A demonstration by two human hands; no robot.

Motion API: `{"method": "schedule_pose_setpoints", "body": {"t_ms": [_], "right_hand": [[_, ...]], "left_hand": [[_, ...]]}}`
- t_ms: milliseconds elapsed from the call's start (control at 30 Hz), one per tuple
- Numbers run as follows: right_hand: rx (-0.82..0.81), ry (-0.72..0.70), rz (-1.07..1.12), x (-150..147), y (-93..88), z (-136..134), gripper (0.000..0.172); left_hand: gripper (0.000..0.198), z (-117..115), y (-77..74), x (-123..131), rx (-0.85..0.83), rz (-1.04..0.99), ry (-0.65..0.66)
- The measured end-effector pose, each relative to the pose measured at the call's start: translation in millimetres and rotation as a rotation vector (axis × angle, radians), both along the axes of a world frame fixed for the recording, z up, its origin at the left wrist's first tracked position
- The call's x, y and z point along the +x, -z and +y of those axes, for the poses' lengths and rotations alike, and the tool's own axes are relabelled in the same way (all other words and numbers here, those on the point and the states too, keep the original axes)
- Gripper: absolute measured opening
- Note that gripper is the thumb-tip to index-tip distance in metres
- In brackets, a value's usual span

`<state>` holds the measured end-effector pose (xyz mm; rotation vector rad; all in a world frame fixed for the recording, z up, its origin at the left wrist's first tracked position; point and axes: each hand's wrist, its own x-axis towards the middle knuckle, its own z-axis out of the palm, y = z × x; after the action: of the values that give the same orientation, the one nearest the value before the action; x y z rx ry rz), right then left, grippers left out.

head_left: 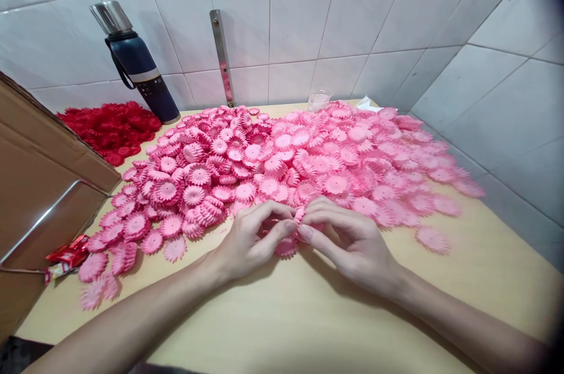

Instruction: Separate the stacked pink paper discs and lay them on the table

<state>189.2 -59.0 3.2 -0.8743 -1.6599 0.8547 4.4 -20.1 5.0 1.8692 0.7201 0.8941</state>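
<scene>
My left hand (259, 236) and my right hand (348, 236) meet at the near edge of a large pile of pink petal discs (253, 154). Between their fingertips is a small stack of pink petal discs (299, 214), seen edge-on. Thumb and fingers of each hand are closed on it from either side. Just below the fingertips a further pink disc (286, 247) shows; whether it belongs to the held stack I cannot tell. The discs are round and flat with notched, scalloped rims and a tiny centre hole. Many in the left part of the pile sit in thick stacks.
A cardboard box (53, 198) stands at the left, with a red wrapper (66, 258) beside it. Red petal discs (110, 130) lie behind, near a dark blue flask (143, 68). A clear cup (319, 100) stands at the back by the tiled wall (291, 10). Pale wood table (255, 327) shows in front.
</scene>
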Motion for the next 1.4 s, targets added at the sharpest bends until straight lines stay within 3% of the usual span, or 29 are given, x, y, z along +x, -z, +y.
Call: {"method": "schedule_pose_setpoints", "body": {"t_ms": [300,1033,1400], "right_hand": [[-0.048,-0.051,-0.029,4.3,-0.9,-0.5,0.012],[-0.035,-0.014,-0.040,1.5,-2.2,-0.5,0.012],[-0.049,-0.026,-0.032,2.9,1.6,0.0,0.011]], "left_hand": [[0.015,0.2,0.9,-0.3,-0.017,0.009,0.030],[0.016,1.5,-0.3,-0.2,0.085,0.037,-0.013],[0.016,-0.1,2.6,-0.7,-0.028,0.013,0.034]]}}
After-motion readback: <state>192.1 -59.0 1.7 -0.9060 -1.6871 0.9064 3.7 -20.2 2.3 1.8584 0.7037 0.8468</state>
